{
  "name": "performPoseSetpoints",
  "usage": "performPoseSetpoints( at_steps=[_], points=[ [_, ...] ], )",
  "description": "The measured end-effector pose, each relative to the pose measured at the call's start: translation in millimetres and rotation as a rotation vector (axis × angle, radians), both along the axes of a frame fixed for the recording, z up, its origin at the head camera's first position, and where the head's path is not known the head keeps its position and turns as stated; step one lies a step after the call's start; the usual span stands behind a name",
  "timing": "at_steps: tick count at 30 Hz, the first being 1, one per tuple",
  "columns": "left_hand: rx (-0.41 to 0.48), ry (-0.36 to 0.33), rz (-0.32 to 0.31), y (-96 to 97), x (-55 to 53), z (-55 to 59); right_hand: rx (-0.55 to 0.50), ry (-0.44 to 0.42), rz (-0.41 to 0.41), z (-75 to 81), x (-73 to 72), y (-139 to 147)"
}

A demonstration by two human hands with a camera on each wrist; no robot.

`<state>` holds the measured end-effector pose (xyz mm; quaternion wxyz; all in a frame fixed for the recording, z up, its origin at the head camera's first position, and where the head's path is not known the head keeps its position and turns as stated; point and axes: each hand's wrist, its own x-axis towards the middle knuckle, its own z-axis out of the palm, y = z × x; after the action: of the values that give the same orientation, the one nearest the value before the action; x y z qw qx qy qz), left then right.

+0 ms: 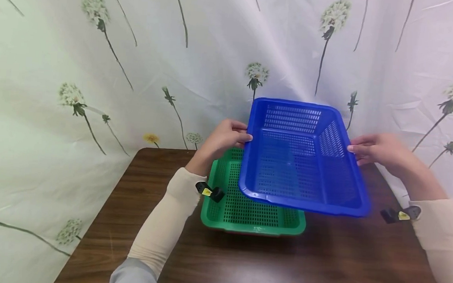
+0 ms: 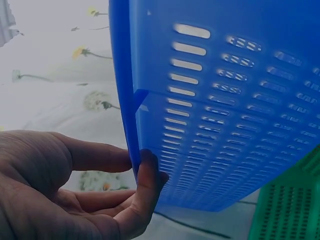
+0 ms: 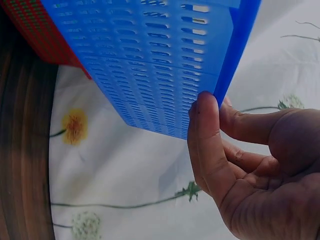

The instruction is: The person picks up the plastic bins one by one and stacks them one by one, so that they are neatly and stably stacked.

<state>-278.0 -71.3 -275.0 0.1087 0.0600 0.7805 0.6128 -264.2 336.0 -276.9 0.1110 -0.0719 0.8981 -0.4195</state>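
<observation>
A blue slotted plastic basket [image 1: 287, 162] is held up, tilted, over the table. My left hand [image 1: 228, 137] pinches its left rim between thumb and fingers; in the left wrist view the fingertips [image 2: 148, 165] curl under the rim's edge. On the opposite side my right hand [image 1: 377, 150] grips the right rim, thumb on one face and fingers [image 3: 207, 135] on the other. Below and partly hidden by it sits a green slotted basket [image 1: 252, 227]. Red slotted plastic [image 3: 37, 32] shows beneath the green in the right wrist view.
The dark wood-grain table [image 1: 135, 231] reaches back to a white cloth backdrop [image 1: 145, 63] printed with dandelions. A black wrist camera [image 1: 213, 194] on the left sleeve overlaps the green basket in the head view.
</observation>
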Motion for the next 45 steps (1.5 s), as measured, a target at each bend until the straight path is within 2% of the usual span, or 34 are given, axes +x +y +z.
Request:
performPoseSetpoints(
  at_steps=[6,14,23,32,38,45],
  points=[
    [-0.047,-0.011,0.024,-18.5,5.5,-3.3,0.021,0.008,0.003,-2.5,-0.4,-17.6],
    [-0.063,-0.002,0.018,-42.3,13.4,-6.8,0.042,0.01,0.023,-2.7,-2.0,-38.1],
    [-0.079,0.014,0.017,-63.8,22.3,-13.6,-0.062,-0.023,0.049,-10.6,-1.3,-56.4],
    [-0.108,-0.002,0.024,-78.2,32.7,-22.2,-0.088,-0.039,0.042,-19.4,2.1,-69.6],
    [-0.137,-0.001,0.039,-85.9,35.2,-31.3,-0.137,-0.057,0.057,-29.9,1.5,-76.9],
    [-0.175,-0.01,0.043,-93.9,33.7,-50.6,-0.134,-0.047,0.084,-49.4,-1.5,-84.8]
  ],
)
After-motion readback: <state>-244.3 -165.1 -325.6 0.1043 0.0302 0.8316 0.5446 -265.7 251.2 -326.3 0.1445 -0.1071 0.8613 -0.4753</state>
